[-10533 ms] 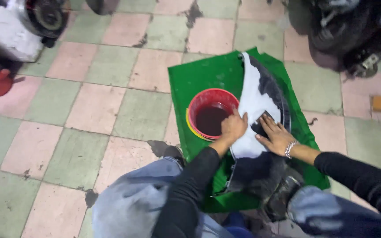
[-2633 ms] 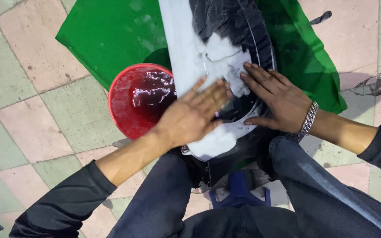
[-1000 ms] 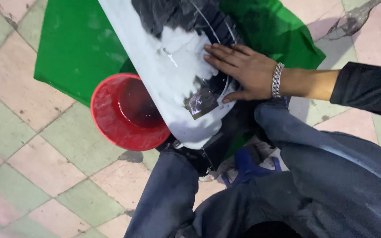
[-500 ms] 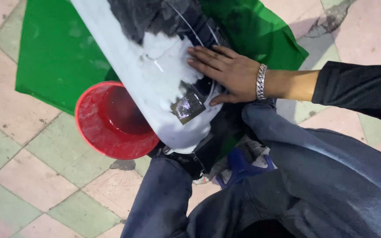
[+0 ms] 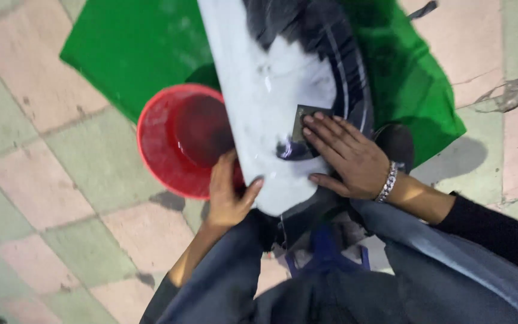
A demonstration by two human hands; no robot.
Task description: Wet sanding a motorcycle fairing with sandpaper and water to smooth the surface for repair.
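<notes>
White-coated panel (image 5: pixel 265 114) is gripped at its near edge by left hand (image 5: pixel 226 195); right hand (image 5: pixel 346 153) pressed flat on it, beside red bowl (image 5: pixel 163 156)

The floor (image 5: pixel 43 180) is made of square tiles, pale pink and pale green, with dark cracks at the right side. A green sheet (image 5: pixel 139 48) lies flat on it. A red bowl (image 5: pixel 175 141) stands at the sheet's edge, partly on the tiles.
</notes>
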